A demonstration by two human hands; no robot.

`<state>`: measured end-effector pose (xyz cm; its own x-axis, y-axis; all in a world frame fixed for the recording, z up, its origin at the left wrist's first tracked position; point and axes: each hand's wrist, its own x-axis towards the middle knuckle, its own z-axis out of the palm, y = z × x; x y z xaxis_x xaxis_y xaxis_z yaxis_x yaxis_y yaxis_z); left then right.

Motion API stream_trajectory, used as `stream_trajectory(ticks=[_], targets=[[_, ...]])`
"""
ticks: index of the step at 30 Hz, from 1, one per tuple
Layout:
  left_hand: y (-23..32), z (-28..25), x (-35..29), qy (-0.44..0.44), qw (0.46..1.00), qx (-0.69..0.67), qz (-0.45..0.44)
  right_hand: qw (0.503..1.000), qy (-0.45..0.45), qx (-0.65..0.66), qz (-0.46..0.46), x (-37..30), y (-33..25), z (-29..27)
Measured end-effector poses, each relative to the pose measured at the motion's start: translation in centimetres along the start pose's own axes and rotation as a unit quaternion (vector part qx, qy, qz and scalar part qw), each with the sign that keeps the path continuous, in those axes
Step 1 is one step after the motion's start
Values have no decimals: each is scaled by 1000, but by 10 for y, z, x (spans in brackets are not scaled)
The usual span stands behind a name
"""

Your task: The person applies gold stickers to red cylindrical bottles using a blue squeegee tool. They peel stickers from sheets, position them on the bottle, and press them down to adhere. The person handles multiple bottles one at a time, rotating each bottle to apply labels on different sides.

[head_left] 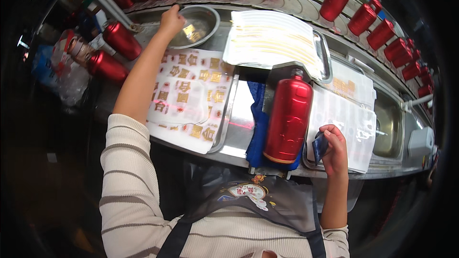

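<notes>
My left hand (172, 21) is closed at the left rim of a round metal bowl (213, 25), with a small dark tip showing above its fingers. What it grips I cannot make out. Inside the bowl lies a small gold piece (192, 33). My right hand (335, 145) pinches a thin dark blue flat piece (319, 148) beside a glossy red bottle (289, 119). That bottle lies in front of me, neck pointing away, on a blue cloth (256, 124) over a metal holder.
Sheets with gold and red decals (191, 93) lie on a tray at left. White strip-marked sheets (275, 38) sit at the back, more white sheets (356, 134) at right. Red bottles (334, 2) line a curved conveyor (299, 0). A sink (389, 134) is far right.
</notes>
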<state>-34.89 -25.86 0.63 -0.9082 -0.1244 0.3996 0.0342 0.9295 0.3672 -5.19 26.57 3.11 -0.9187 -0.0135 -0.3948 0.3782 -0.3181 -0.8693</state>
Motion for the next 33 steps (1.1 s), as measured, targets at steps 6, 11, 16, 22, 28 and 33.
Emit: stream_trajectory(ticks=[6,11,16,22,28,33], targets=[[-53,51,1,-50,996,38,-69,983,35,-179,-6,-16,-25,9],[38,-48,-53,-41,977,-207,-12,941,-25,-324,-93,-19,-29,44],[153,-107,-136,-106,943,-308,61,948,-89,-293,-90,1,-16,55],[238,-159,-186,-194,865,-436,152,949,-107,-258,-144,7,2,55],[276,-104,-177,-266,832,-469,130,976,-125,-147,-104,13,1,53],[276,-76,-172,-268,839,-458,118,973,-97,-171,-122,8,5,70]])
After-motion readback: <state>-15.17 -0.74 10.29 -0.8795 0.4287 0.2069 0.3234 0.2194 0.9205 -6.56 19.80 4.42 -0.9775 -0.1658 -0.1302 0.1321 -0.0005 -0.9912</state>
